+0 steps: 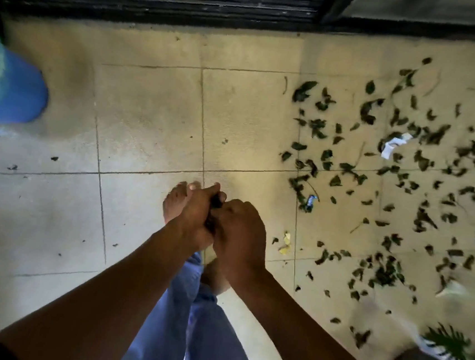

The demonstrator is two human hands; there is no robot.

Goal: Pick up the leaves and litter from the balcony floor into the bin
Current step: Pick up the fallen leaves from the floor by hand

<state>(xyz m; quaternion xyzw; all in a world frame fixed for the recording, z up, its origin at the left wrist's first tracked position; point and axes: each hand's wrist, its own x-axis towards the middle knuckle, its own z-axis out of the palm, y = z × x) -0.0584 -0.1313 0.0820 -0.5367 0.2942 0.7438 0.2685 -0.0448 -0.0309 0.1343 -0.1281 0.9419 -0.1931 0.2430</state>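
Progress slight: left hand (198, 216) and right hand (238, 232) pressed together, fingers curled round dark clump of gathered leaves (215, 206). Scattered dark green leaves (391, 171), white crumpled paper (392, 144), wrappers remain on beige tiled floor (150, 113). Blue plastic bin (10, 88) far left, well apart.

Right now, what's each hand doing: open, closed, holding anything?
Left hand: closed around a dark clump, probably leaves.
Right hand: curled against the same clump.
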